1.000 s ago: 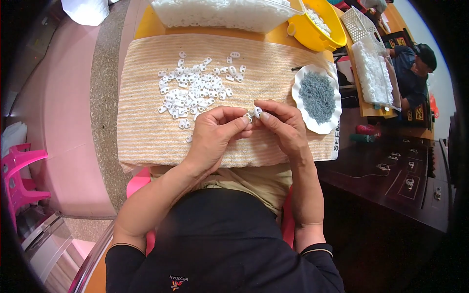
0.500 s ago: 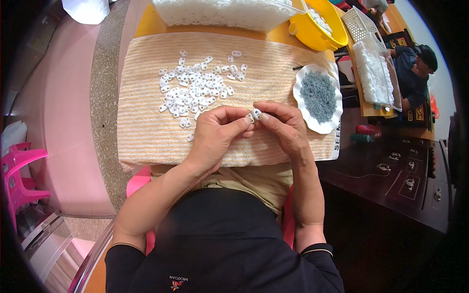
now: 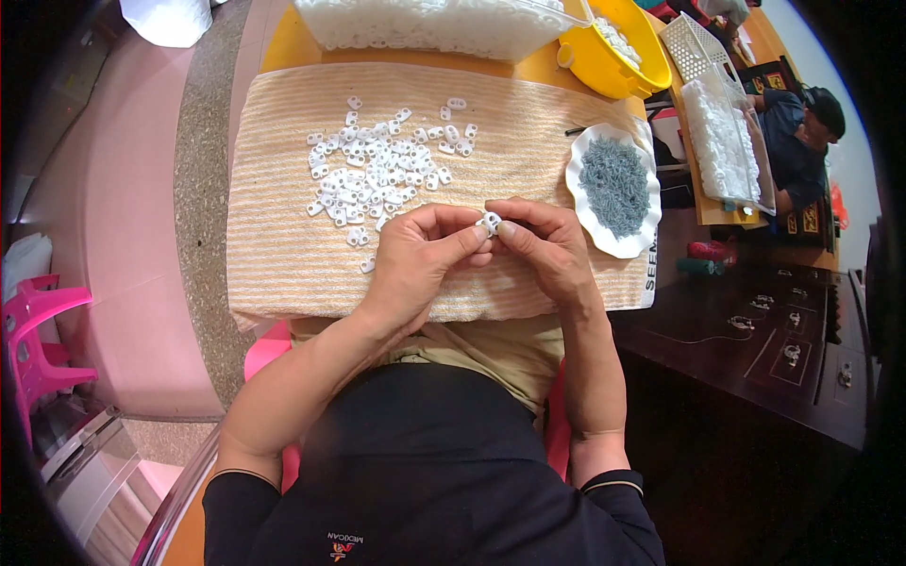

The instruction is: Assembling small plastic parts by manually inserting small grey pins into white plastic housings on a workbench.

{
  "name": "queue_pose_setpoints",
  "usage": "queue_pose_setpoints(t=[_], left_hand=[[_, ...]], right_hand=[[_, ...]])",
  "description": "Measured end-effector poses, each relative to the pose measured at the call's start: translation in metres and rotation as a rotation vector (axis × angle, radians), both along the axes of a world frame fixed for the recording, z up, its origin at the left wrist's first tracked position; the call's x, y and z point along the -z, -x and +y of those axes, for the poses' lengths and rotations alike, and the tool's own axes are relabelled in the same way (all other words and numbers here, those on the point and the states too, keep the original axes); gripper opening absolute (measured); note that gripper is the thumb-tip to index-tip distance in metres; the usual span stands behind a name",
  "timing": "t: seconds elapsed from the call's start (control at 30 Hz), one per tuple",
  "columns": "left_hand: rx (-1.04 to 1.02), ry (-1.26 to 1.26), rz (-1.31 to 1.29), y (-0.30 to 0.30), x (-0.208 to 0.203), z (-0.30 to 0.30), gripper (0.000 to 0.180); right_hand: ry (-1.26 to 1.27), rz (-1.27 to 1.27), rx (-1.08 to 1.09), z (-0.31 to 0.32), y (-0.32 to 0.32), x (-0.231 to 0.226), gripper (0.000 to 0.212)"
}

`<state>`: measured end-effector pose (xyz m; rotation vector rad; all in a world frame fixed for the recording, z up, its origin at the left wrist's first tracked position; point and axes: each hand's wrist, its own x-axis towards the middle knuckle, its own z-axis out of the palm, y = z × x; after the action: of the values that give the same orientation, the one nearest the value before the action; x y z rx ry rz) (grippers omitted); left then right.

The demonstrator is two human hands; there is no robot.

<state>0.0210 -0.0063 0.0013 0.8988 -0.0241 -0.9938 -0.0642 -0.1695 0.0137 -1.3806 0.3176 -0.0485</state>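
Between my two hands, over the near part of the towel, is a small white plastic piece with round holes. My left hand pinches it from the left with thumb and fingers. My right hand pinches at it from the right. The fingertips cover much of it, so I cannot tell if it is one part or two pressed together. A loose pile of white two-holed plastic pieces lies beyond my left hand. Right of my right hand stands a white wavy-rimmed dish full of small grey parts, seemingly springs or screws.
A striped beige towel covers the table. At its far edge stand a clear bin of white pieces and a yellow basin. Another person sits at the far right near a clear tray. A pink stool stands at left.
My right hand has shifted slightly left toward my left hand. The two white parts seen between the fingertips are now closer together. The pile and dish look unchanged.
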Motion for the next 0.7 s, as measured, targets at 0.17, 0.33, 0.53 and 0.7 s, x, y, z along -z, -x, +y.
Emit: queue_pose_setpoints(t=[0.17, 0.33, 0.53, 0.7], left_hand=[[0.005, 0.024, 0.061, -0.001, -0.002, 0.0, 0.016], [0.014, 0.032, 0.06, -0.001, 0.002, 0.001, 0.014], [0.032, 0.077, 0.08, 0.001, -0.001, 0.0, 0.014], [0.03, 0.099, 0.08, 0.001, -0.002, 0.001, 0.016]], right_hand=[[-0.061, -0.006, 0.007, -0.001, 0.001, 0.003, 0.025], [-0.091, -0.013, 0.006, -0.001, 0.002, 0.004, 0.029], [-0.255, -0.088, 0.024, 0.0, 0.005, 0.009, 0.027], [-0.256, -0.153, 0.024, 0.003, 0.006, 0.009, 0.026]])
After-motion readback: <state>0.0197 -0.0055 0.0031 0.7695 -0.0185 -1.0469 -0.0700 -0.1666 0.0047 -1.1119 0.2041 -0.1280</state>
